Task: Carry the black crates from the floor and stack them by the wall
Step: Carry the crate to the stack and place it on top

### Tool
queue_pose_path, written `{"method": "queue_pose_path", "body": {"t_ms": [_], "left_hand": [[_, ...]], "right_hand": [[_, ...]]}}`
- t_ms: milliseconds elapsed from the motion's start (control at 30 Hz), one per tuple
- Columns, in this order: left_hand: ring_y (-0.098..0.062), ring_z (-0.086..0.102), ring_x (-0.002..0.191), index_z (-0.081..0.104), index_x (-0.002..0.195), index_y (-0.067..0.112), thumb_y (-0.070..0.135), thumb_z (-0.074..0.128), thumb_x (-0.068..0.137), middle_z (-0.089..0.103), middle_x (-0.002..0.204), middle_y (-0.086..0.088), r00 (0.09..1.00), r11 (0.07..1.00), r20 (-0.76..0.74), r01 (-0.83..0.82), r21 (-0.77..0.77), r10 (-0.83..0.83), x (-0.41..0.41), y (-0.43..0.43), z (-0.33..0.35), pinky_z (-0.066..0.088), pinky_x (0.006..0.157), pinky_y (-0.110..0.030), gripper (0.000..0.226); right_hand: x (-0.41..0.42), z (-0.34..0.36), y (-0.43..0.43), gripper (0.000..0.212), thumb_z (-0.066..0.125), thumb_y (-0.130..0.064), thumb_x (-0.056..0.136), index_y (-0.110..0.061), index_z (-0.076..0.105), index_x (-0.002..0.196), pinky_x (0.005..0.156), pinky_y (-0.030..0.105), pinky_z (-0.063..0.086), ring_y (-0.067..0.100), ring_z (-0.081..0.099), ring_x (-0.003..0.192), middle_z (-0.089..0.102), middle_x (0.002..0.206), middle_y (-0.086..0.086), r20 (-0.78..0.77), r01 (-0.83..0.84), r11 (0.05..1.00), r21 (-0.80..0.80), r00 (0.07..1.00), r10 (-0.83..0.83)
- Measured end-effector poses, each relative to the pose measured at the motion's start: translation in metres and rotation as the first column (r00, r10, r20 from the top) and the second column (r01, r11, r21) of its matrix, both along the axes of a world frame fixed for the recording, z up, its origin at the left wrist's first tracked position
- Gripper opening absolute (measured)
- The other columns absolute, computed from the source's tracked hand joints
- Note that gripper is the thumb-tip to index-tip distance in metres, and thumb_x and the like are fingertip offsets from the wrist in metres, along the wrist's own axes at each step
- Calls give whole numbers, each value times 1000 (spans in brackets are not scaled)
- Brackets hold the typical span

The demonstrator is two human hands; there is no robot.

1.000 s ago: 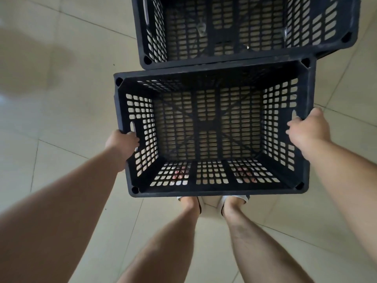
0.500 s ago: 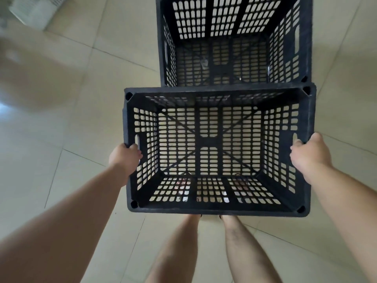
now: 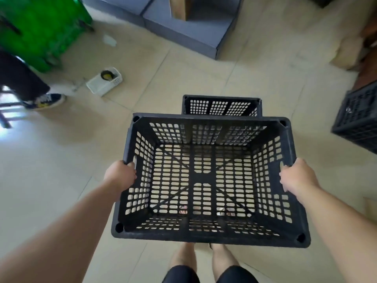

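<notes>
Both hands, the left hand [image 3: 120, 176] and right hand [image 3: 296, 176], grip the side handle slots of the black crate [image 3: 204, 235], holding it level above the floor [image 3: 61, 180] for carrying to the wall.

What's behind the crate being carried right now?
A second crate sits on the floor just beyond the held crate. Only its rim and far wall show; the held crate covers its bottom and near side, so any contents are hidden.
</notes>
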State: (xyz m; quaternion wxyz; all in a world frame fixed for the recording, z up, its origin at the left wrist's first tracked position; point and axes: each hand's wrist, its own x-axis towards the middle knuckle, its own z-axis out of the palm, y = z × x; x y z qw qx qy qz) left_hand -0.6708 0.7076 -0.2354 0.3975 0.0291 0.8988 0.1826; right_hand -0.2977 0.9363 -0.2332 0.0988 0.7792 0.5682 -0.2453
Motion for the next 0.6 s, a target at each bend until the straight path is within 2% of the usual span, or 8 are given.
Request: {"method": "queue_pose_path", "body": {"t_ms": [100, 233, 300, 367, 433, 500, 600], "left_hand": [[-21, 59, 61, 61, 105, -2, 15, 44, 105, 62, 73, -7, 1000, 1000, -15, -7, 30, 8, -9, -12, 52, 46, 52, -26, 24], [-21, 58, 59, 60, 103, -3, 15, 45, 104, 63, 76, -10, 995, 991, -32, -92, 100, 95, -17, -36, 111, 44, 54, -30, 23], [-22, 58, 58, 61, 105, -5, 15, 45, 103, 64, 77, -12, 988, 982, -59, -135, 133, 144, -20, -51, 139, 45, 54, -31, 25], [-25, 58, 59, 61, 105, -7, 15, 46, 102, 64, 79, -15, 980, 975, -88, -166, 145, 180, -23, -67, 164, 46, 56, -32, 26], [-28, 60, 62, 61, 105, -7, 16, 47, 101, 65, 82, -18, 966, 963, -107, -215, 160, 233, -22, -83, 188, 47, 57, -35, 27], [-29, 59, 64, 62, 102, -9, 16, 48, 101, 65, 82, -20, 953, 953, -126, -253, 166, 275, -16, -99, 210, 48, 58, -37, 28], [-27, 54, 59, 63, 100, -11, 11, 46, 101, 59, 73, -19, 914, 920, -165, -337, 203, 371, 4, -128, 236, 43, 56, -36, 29]], "right_hand": [[-10, 46, 0, 20, 47, -30, 97, -14, 50, 110, 68, 47, 61, 37, 70, 74, 70, 94, 14, -36, -9, 1000, 23, 999, 9], [-32, 115, -1, 13, 52, -27, 97, -16, 52, 105, 68, 52, 63, 32, 71, 71, 70, 91, 9, -178, -49, 998, 32, 983, 54], [-48, 156, -3, 10, 54, -22, 100, -12, 57, 101, 69, 49, 63, 30, 69, 71, 70, 87, 9, -270, -79, 996, 37, 959, 86], [-62, 184, -3, 13, 54, -20, 101, -9, 59, 105, 65, 44, 60, 27, 66, 68, 69, 87, 10, -332, -129, 990, 49, 933, 138], [-77, 203, 0, 20, 50, -23, 102, -8, 56, 115, 68, 44, 61, 28, 67, 73, 69, 92, 12, -316, -222, 972, 71, 920, 233], [-95, 213, 6, 25, 46, -27, 102, -9, 51, 118, 77, 50, 61, 34, 70, 81, 68, 100, 14, -276, -302, 948, 106, 906, 319], [-121, 226, 11, 22, 49, -29, 102, -9, 49, 109, 77, 53, 61, 37, 71, 73, 67, 98, 16, -290, -388, 911, 138, 864, 411]]}}
